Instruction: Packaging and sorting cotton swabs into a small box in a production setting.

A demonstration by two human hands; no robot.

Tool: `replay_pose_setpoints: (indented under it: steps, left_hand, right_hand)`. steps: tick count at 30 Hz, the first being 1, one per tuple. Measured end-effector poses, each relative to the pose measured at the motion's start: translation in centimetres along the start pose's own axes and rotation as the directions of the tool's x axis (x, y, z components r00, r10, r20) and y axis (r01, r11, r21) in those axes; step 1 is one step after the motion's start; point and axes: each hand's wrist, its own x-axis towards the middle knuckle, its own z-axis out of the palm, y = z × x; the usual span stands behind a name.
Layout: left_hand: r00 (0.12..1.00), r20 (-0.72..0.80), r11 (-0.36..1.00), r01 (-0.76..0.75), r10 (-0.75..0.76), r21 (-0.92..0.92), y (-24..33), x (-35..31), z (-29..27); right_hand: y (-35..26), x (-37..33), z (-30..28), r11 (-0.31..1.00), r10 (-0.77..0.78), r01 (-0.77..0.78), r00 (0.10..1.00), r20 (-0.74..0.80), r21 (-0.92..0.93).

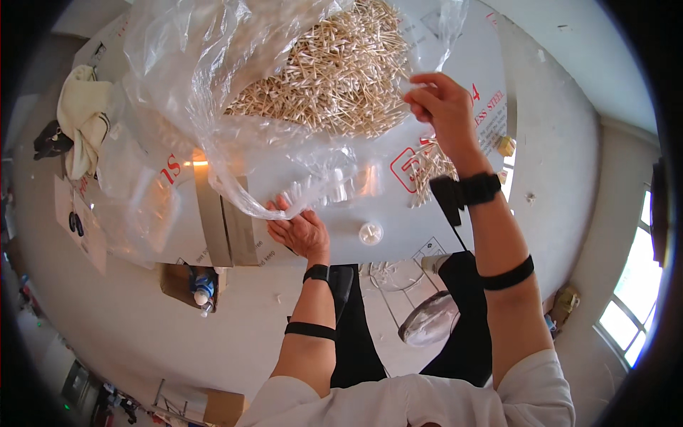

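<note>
A round, clear plastic tub (371, 233) sits by the counter's (409, 245) near edge; left of it, the left hand (306, 233) touches the crinkled bag (186, 78) (pinching or not, I cannot tell). The right hand (447, 107), fingers curled, grip unclear, is just right of thin-stemmed cotton swabs (345, 75) heaped toward the far edge.

Table (402, 250), plastic bag (178, 78), swabs (432, 167), round container (371, 233)

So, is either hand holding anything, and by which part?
The left hand is at the near edge of the clear plastic bag; whether it grips can't be told. Nor can I tell whether the right hand holds anything.
</note>
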Motion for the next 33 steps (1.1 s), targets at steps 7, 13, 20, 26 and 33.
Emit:
replay_pose_setpoints:
  steps: [7, 13, 20, 26, 33]
  left_hand:
    - [1.000, 0.002, 1.000, -0.002, 0.002, 0.017, -0.1, -0.3, -0.1]
    - [0.999, -0.027, 0.999, -0.037, 0.037, -0.003, 0.3, -0.5, 0.0]
    - [0.997, -0.037, 0.998, -0.064, 0.064, 0.000, -0.2, -0.2, -0.1]
    - [0.999, -0.035, 0.998, -0.031, 0.033, 0.050, -0.5, -0.1, 0.1]
    - [0.999, -0.027, 0.998, -0.031, 0.033, 0.062, 0.2, -0.5, 0.6]
  right_hand:
    - [0.5, 6.7, 6.5, 0.681, -0.397, 0.429, 0.897, 0.192, -0.593]
    - [2.1, 9.9, 7.5, 0.348, -0.593, 0.596, 0.738, 0.322, -0.724]
    - [-0.9, 8.3, 3.7, 0.830, -0.435, 0.383, 0.900, -0.040, -0.405]
    - [-2.5, 5.4, 0.7, 0.986, -0.163, 0.162, 0.985, -0.056, -0.028]
    - [-2.2, 2.3, -2.5, 0.987, -0.012, 0.001, 0.998, 0.065, 0.158]
